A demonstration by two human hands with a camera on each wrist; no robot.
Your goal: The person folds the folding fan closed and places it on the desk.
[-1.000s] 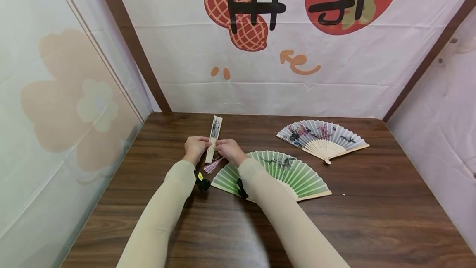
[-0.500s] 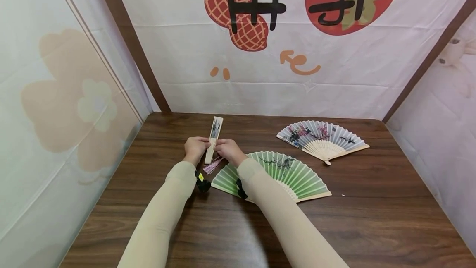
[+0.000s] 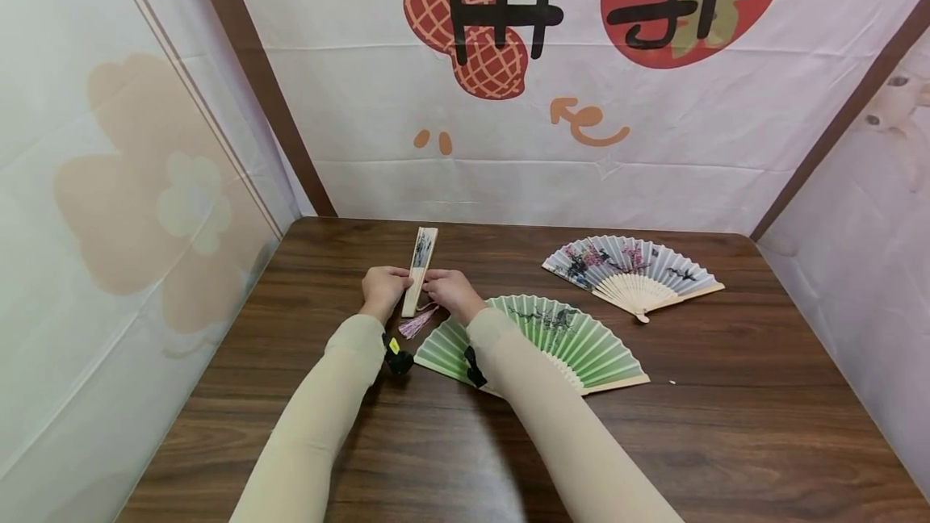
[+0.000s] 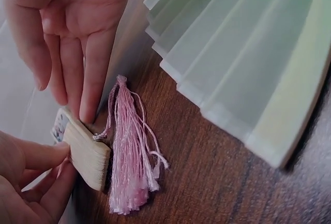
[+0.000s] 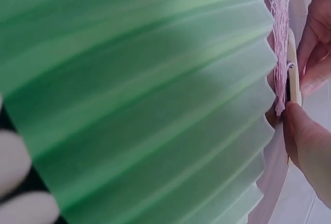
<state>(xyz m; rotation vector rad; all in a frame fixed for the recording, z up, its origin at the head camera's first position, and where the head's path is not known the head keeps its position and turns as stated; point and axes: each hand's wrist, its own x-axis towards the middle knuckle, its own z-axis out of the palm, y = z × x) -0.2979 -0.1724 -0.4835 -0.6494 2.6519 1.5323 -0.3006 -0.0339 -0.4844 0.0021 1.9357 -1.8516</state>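
Note:
A folded hand fan [image 3: 423, 253], pale wood with a dark-patterned panel, stands between both hands at the back left of the table. My left hand [image 3: 383, 290] pinches its left side between thumb and fingers, as the left wrist view shows. Opposite, my right hand [image 3: 454, 294] has its fingers extended, with fingertips right at the fan's edge [image 4: 77, 123] and the thumb apart. A pink tassel [image 4: 132, 151] hangs from the fan's near end and lies on the wood. Close by, a spread green fan [image 3: 541, 329] is partly hidden under my right forearm.
Another spread fan [image 3: 632, 269], grey-white with pink blossoms, lies at the back right of the brown wooden table [image 3: 756, 426]. A tiny white scrap [image 3: 672, 382] is right of the green fan. Printed cloth walls [image 3: 508, 184] enclose the table's back and sides.
The head view has shifted slightly. My right fingertips have eased a little away from the folded fan; my left hand still holds it, and the spread fans stay put.

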